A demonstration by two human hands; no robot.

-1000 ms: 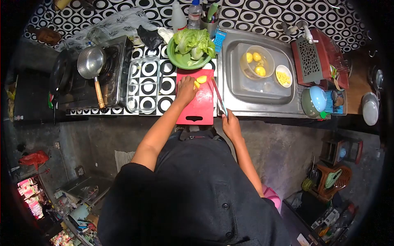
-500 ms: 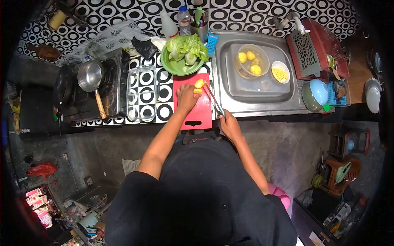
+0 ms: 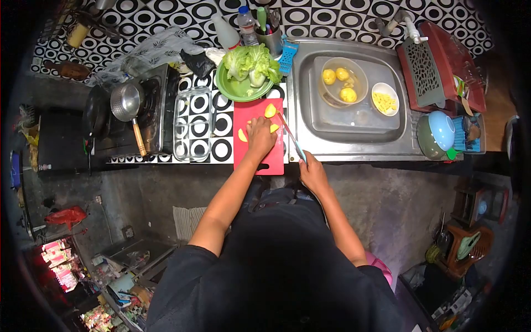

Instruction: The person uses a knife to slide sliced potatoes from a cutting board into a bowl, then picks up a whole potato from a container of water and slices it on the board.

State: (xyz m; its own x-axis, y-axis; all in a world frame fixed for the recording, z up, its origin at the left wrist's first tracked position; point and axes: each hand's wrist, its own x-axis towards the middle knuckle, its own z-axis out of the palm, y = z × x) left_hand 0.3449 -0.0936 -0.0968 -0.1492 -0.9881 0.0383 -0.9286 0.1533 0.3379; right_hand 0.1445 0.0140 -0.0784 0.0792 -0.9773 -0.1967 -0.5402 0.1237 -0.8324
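My left hand [image 3: 261,137] is over the red cutting board [image 3: 243,157], its fingers down on yellow potato pieces; what lies beneath them is partly hidden. One yellow piece [image 3: 242,135] shows left of the fingers, and another [image 3: 270,110] lies farther up the board. My right hand [image 3: 313,174] is closed round the handle of a knife [image 3: 291,135], whose blade points up and left to the board's right edge, near the upper piece.
Behind the board stands a green bowl [image 3: 222,88] of lettuce. A glass dish [image 3: 192,149] and a stove with a pan [image 3: 126,102] are to the left. The sink [image 3: 310,124] holds a potato bowl [image 3: 362,83] and a white bowl [image 3: 391,112].
My left hand has moved down the board and slightly right, and a yellow piece now shows at its left. The knife remains in my right hand near the board's edge. The view has shifted slightly.
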